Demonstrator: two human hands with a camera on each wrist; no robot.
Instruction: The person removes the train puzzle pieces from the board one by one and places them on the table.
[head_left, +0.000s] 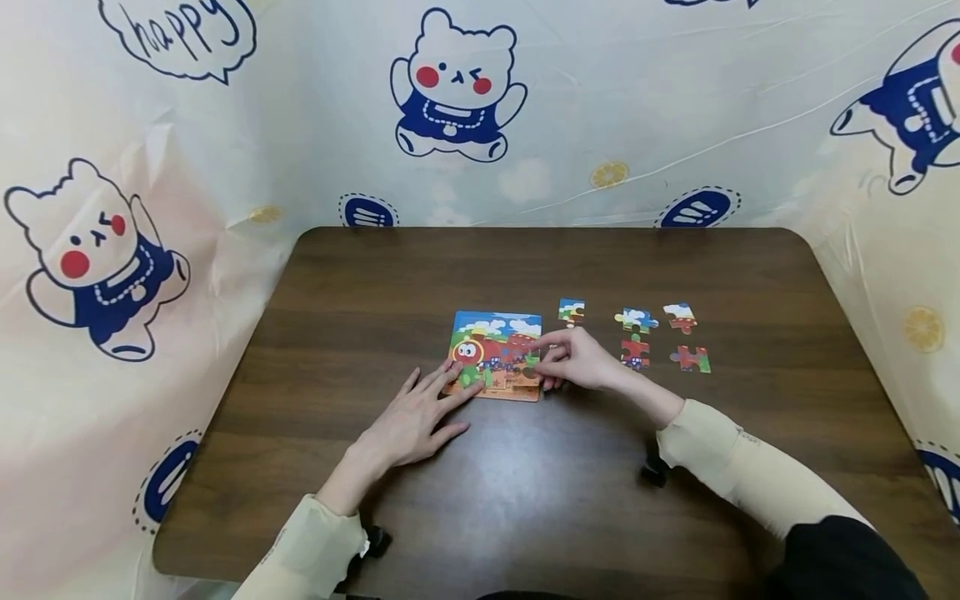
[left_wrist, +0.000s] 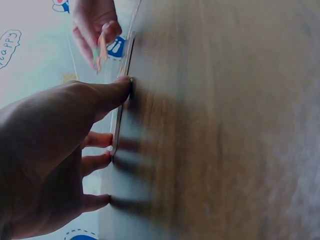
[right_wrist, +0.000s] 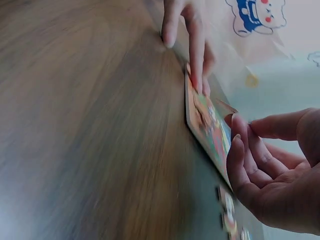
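Note:
A jigsaw puzzle board (head_left: pixel 510 397) with a bright cartoon picture lies flat on the table, and its right side shows an unfilled gap. My left hand (head_left: pixel 412 423) is spread over the board's lower left corner, fingertips touching it; in the left wrist view the thumb presses near the board's edge. Above the board's right side, my right hand (head_left: pixel 579 360) pinches a puzzle piece (left_wrist: pixel 102 53) between thumb and fingers. The right wrist view shows this piece (right_wrist: pixel 227 106) edge-on, held just off the board; its printed face is hard to make out there.
Right of the board lie several loose puzzle pieces: one (head_left: pixel 572 310) near the board's upper right corner, others (head_left: pixel 636 320) farther right, beside a red-green piece (head_left: pixel 690 359). The brown wooden table (head_left: pixel 750 275) ends at a patterned curtain (head_left: pixel 300 125) behind.

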